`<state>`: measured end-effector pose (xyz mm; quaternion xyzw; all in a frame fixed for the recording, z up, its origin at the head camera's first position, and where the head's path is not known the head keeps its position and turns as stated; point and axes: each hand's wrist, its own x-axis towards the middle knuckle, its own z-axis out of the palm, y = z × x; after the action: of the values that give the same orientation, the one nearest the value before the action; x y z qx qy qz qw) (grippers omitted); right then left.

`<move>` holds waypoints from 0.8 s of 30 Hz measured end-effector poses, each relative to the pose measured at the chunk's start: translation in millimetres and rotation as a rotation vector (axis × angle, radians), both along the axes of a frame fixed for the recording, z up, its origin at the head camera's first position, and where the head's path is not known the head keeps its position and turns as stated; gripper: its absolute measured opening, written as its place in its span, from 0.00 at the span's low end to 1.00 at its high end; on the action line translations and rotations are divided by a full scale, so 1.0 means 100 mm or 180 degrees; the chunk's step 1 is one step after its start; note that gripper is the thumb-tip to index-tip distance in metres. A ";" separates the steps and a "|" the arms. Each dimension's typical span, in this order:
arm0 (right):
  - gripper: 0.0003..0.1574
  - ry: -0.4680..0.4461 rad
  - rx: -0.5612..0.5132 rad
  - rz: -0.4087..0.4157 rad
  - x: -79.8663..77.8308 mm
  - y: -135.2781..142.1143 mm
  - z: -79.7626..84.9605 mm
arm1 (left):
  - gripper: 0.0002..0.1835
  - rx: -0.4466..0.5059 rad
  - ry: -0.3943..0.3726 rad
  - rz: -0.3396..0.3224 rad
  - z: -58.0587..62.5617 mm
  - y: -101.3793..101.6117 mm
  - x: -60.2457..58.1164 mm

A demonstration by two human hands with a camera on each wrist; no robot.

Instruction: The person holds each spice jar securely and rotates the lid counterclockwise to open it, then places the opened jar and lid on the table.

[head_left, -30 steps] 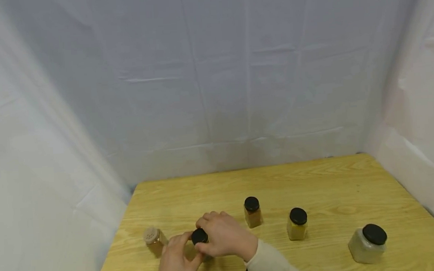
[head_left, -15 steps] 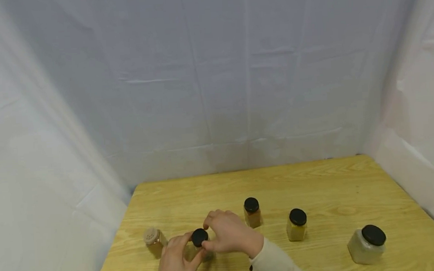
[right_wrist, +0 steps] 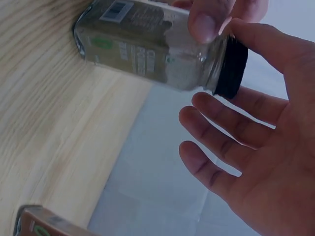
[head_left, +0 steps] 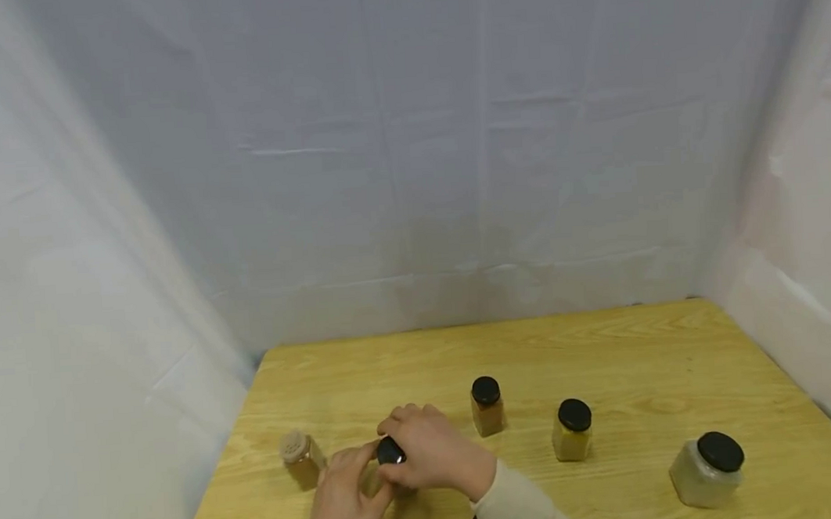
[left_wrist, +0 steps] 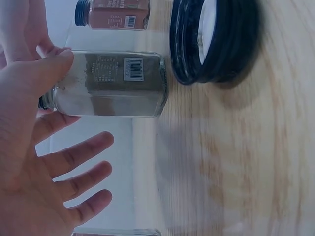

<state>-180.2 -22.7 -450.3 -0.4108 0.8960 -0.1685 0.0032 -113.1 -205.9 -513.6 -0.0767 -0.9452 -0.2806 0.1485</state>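
A glass spice jar (left_wrist: 115,91) with grey-brown powder and a printed label stands on the wooden table. My left hand (head_left: 346,494) holds it near the top between thumb and forefinger, other fingers spread in the left wrist view. My right hand (head_left: 440,454) pinches its black lid (right_wrist: 232,68) with thumb and forefinger; the lid is on the jar's neck. In the head view the hands hide most of the jar. Left of them is a brown-filled jar (head_left: 302,459) with a beige perforated top. A loose black lid (left_wrist: 229,39) lies near the jar's base.
To the right stand a black-lidded jar with orange-brown contents (head_left: 487,406), one with yellow contents (head_left: 572,430), and a wider jar with pale contents (head_left: 706,471). White sheeting (head_left: 439,172) hangs behind and beside the table (head_left: 603,344).
Half a second ago my right hand had shifted right, with its fingers spread wider beside the lid. Now it is back left around the lid. My left hand keeps its hold on the jar.
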 end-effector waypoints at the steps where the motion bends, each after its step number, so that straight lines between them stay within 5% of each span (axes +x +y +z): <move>1: 0.28 0.0000 0.0012 -0.0045 -0.01 0.01 0.00 | 0.25 -0.0015 0.0038 -0.0003 0.00 0.00 0.00; 8: 0.31 0.0033 0.0038 -0.0212 -0.06 0.12 0.04 | 0.26 0.0033 0.0038 -0.0004 0.02 0.01 -0.01; 16: 0.23 0.0020 0.0085 -0.0018 -0.05 0.13 0.08 | 0.26 -0.0022 0.0153 -0.0039 0.00 0.00 -0.02; 24: 0.28 0.0110 0.0088 0.0071 -0.03 0.08 0.05 | 0.27 -0.0009 -0.0082 -0.0024 0.02 -0.01 -0.02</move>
<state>-183.1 -15.0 -445.5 -0.4236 0.8935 -0.1490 -0.0048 -115.6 -206.9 -511.2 -0.0769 -0.9471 -0.2807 0.1351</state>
